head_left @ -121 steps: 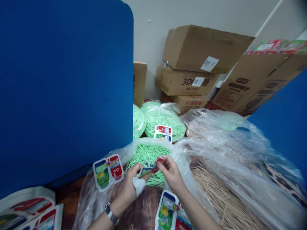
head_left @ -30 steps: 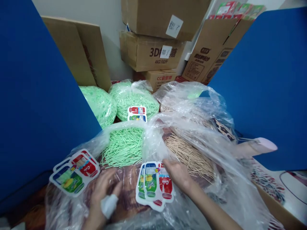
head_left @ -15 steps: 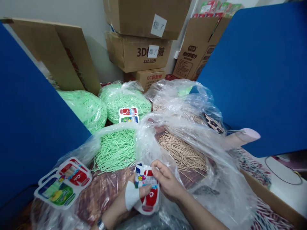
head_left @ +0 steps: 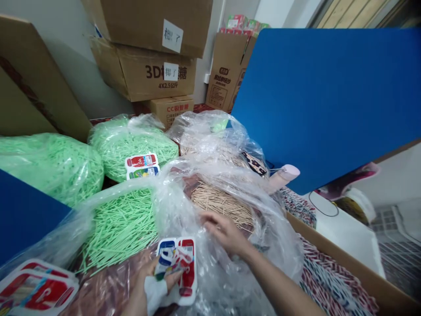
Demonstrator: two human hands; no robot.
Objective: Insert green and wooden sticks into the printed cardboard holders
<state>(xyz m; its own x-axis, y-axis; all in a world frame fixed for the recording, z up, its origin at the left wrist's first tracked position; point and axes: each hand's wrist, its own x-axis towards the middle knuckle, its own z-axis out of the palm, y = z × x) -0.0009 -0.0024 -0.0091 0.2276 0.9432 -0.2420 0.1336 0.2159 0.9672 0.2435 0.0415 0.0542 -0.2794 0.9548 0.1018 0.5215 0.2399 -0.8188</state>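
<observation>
My left hand [head_left: 153, 278], with a white wrap around the base of its thumb, is closed on a flat bottle-shaped packet [head_left: 188, 263] with red and blue printing. The thumb presses across the packet's front. To its right, my right hand [head_left: 225, 235] is apart from the packet, fingers loosely stretched over clear plastic sheeting [head_left: 177, 202]. I see nothing in that hand. Just beyond it lies a heap of thin tan sticks [head_left: 223, 204]. Left of the sheeting is a heap of thin green sticks [head_left: 125, 224]. Similar packets [head_left: 39, 289] lie stacked at the lower left.
Bags of green sticks [head_left: 134, 142] stand behind, with another packet [head_left: 141, 162] resting on one. Cardboard boxes [head_left: 158, 79] are stacked at the back. Blue panels [head_left: 315, 101] flank the space. A pale pink-topped cylinder [head_left: 284, 175] and twisted multicoloured strands [head_left: 329, 272] are at right.
My right hand has let go of the packet and moved away toward the tan sticks. My left hand keeps the packet. The view has swung to the right.
</observation>
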